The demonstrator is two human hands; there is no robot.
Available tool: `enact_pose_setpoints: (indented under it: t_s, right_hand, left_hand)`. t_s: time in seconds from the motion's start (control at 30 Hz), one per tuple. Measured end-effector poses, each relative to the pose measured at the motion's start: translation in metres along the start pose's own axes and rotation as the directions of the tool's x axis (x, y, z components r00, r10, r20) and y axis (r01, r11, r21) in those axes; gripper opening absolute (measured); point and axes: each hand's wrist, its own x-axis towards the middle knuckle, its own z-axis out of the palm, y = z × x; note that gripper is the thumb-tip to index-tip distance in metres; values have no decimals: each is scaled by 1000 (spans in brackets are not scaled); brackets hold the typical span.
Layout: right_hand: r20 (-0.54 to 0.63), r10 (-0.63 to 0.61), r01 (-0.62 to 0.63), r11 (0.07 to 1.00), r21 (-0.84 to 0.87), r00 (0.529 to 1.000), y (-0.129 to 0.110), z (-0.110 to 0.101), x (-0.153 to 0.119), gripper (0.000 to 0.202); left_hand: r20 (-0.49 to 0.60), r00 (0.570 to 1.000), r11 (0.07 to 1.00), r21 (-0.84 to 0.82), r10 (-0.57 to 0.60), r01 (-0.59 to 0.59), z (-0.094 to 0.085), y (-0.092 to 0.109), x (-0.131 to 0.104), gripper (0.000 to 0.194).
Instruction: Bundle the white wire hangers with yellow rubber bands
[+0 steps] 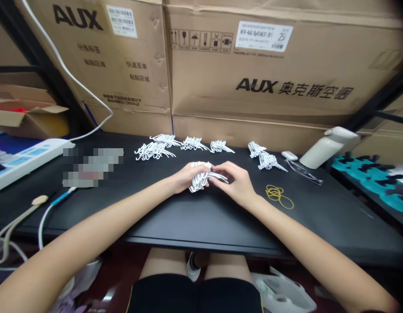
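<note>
My left hand (183, 179) is closed around a bundle of white hooks (198, 181), just above the middle of the black table. From the right, my right hand (236, 180) pinches at the straight ends of the same bundle, its thumb and index finger close to them. Whether a band lies around the bundle is hidden by the fingers. Behind my hands lie more piles of white hooks (152, 151), with a smaller pile (220, 147) near the centre and another pile (269, 161) to the right. Yellow rubber bands (279, 196) lie to the right of my right hand.
Cardboard boxes (201, 100) stand along the back of the black table (201, 221). A white bottle (323, 148), glasses (304, 171) and a teal rack-like object (371, 180) are at right. At left are a power strip (32, 158), a blurred-out device (94, 168) and cables.
</note>
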Motion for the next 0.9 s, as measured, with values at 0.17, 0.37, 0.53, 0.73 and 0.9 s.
enact_pose_setpoints:
  t_s: [0.17,0.37,0.53,0.73,0.9]
  right_hand:
    - [285,295,-296,954,-39,912,2,-49,18,57]
    - [251,704,-450,644,-619,664,12,-115,-13,32]
    - [193,757,-386,513,-767,624,23,-116,-54,22]
    - [277,695,-375,630,-680,664,4,-116,-42,19]
    - [138,795,-327,393,-860,591,8,-103,-34,26]
  left_hand:
    - [-50,999,1000,19,-6,7,0,0,0,33]
    - [-88,996,1000,11,-20,21,0,0,2,30]
    - [-96,995,1000,7,-14,15,2,2,0,29]
    - [-88,996,1000,11,-12,13,3,3,-1,29]
    - [-94,996,1000,3,-12,12,4,4,-2,32]
